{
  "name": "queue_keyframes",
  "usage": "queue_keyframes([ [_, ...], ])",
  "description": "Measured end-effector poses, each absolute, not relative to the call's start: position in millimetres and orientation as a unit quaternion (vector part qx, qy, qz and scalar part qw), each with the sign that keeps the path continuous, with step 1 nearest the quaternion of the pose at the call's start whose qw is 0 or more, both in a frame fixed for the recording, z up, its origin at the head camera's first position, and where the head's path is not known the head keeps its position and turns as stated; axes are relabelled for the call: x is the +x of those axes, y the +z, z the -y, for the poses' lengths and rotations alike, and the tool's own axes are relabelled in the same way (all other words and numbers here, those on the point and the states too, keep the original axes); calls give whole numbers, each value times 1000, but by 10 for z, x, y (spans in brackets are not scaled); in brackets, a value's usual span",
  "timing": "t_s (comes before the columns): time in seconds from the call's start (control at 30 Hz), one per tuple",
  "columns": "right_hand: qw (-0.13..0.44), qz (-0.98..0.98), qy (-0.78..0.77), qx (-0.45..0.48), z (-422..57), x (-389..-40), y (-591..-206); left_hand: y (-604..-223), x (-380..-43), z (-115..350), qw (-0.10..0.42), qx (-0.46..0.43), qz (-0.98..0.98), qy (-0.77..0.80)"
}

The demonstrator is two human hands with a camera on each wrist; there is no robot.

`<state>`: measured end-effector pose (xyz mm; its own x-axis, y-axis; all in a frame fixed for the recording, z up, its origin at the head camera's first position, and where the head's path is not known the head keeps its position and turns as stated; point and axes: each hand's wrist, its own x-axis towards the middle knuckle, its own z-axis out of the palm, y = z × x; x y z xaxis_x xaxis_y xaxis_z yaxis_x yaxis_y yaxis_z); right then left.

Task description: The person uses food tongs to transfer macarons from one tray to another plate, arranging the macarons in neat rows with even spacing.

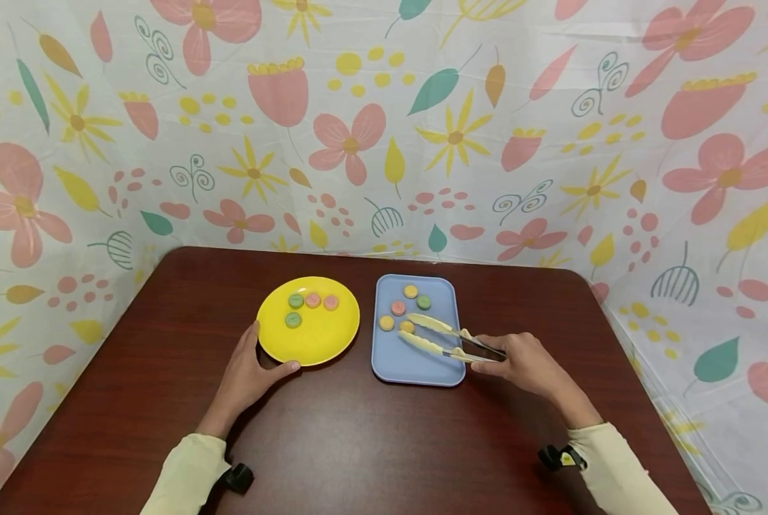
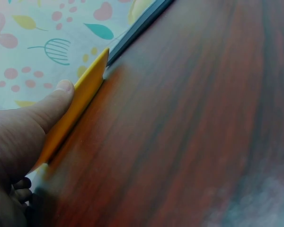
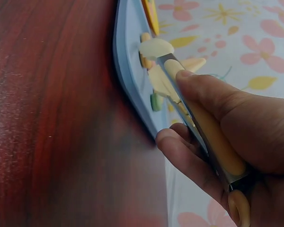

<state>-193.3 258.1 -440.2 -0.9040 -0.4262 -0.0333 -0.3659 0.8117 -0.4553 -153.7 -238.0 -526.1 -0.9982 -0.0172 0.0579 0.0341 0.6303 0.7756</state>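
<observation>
My left hand holds the yellow round plate at its near left rim, the thumb along its edge. Two green and two pink small round pieces, like macarons, lie on the plate. My right hand grips a pair of tongs with cream tips, thumb on one arm and fingers on the other. The tongs reach over the blue tray, their tips apart on either side of a yellow round piece. Also on the tray lie a pink piece, a green piece and two more yellow ones.
Plate and tray stand side by side on a dark brown wooden table, with a narrow gap between them. Behind the table's back edge hangs a white cloth with flower and leaf prints. Black straps sit on both wrists.
</observation>
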Motion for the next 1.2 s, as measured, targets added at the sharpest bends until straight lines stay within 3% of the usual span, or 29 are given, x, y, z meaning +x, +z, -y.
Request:
queue_keyframes([
  [1.2, 35, -947, -231, -220, -2623, -1920, -4469, -5276, -1534, 2385, 26, 1, 905, -424],
])
